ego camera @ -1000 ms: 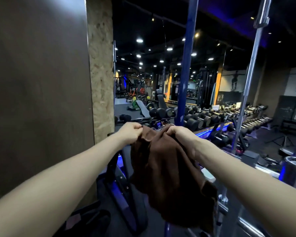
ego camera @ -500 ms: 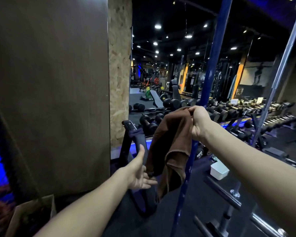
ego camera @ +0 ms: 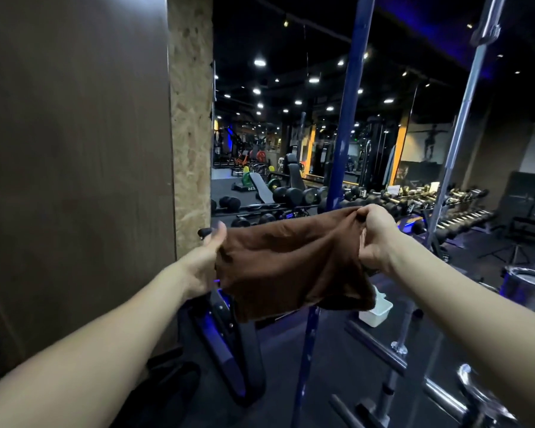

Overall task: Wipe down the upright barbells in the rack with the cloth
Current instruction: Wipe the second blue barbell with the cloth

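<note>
Since half a second ago: left hand [ego camera: 203, 261] raised from below the cloth and now gripping its left edge; brown cloth [ego camera: 291, 261] changed from a hanging bunch to a sheet stretched sideways between both hands.

Left hand: thumb up along the cloth's upper left corner, fingers hidden behind the fabric; grip closed on the cloth edge. Forearm bare, entering from lower left.

Right hand [ego camera: 376, 239]: fingers curled, pinching the bunched upper right corner of the cloth; grip closed on it. Forearm bare, entering from lower right.

Brown cloth: held at mid-frame, top edge roughly level, lower part sagging with one corner drooping at the lower left and another at the lower right. Spread in front of the blue barbell; contact with the bar not discernible.

Blue barbell [ego camera: 349, 97]: upright, slightly leaning, running from top of frame down behind the cloth and reappearing below it toward the floor.

Silver barbell [ego camera: 467, 112]: upright, leaning, to the right of the blue one and well apart from the cloth; collar visible near the top.

Rack [ego camera: 393, 347]: metal bars and posts low at right, partly blurred.

White tub [ego camera: 379, 312]: on the floor just below the cloth's right corner.

Dark wall panel [ego camera: 74, 168]: filling the left side, edged by a chipboard strip [ego camera: 192, 118].

Dumbbell racks [ego camera: 445, 208]: rows in the background at right.
</note>
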A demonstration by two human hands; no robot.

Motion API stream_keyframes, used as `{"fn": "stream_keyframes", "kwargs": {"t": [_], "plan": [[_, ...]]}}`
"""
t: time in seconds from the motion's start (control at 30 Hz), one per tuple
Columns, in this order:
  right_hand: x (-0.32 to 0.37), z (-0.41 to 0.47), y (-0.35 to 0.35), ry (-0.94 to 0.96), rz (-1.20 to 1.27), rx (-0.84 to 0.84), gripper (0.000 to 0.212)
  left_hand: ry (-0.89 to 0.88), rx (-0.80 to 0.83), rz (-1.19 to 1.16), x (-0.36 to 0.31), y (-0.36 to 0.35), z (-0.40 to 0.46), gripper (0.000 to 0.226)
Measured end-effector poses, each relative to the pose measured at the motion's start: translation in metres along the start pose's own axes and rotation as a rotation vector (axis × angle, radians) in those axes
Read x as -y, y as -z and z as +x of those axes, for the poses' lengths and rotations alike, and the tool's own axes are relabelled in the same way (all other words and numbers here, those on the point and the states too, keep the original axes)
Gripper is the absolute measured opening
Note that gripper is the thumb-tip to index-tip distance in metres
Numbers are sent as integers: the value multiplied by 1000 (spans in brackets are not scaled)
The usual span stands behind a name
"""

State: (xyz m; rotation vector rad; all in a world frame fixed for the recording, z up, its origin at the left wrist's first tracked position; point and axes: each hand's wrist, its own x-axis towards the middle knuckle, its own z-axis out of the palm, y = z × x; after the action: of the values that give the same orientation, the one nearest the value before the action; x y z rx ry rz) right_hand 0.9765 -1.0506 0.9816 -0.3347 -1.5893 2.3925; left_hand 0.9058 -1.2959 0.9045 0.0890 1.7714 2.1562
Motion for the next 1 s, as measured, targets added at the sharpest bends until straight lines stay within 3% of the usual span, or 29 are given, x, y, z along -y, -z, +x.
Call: {"fn": "stream_keyframes", "kwargs": {"t": [0.1, 0.23, 0.33, 0.4, 0.47, 0.53, 0.6, 0.67, 0.73, 0.83, 1.0], "plan": [[3, 0, 8, -48, -47, -19, 38, -17, -44, 142, 7, -8, -3, 43], [10, -1, 24, -152, -373, -88, 25, -90, -249, 191, -18, -10, -11, 27], [16, -4, 36, -234, -520, -108, 31, -192, -403, 303, -45, -2, -10, 51], [20, -9, 35, -231, -532, -85, 28, -247, -303, 352, -59, -5, -16, 43], [27, -13, 33, -93, -526, -41, 23, -237, -118, 393, -70, -7, -24, 40], [34, -19, 32, 63, -586, 85, 24, -249, -34, 520, -78, -7, -32, 45], [37, -22, 35, 187, -830, 178, 23, -313, -71, 736, -84, -8, -38, 34], [40, -20, 39, 308, -1094, 142, 15, -396, -149, 929, -88, -10, -42, 11], [43, -15, 41, 382, -1251, 56, 25, -465, -223, 1075, -90, -11, -41, 30], [38, -10, 38, 369, -1116, 67, 37, -456, -317, 1122, -87, -19, -37, 40], [25, -12, 6, 319, -890, 45, 33, -213, -116, 797, -81, -53, -37, 27]]}}
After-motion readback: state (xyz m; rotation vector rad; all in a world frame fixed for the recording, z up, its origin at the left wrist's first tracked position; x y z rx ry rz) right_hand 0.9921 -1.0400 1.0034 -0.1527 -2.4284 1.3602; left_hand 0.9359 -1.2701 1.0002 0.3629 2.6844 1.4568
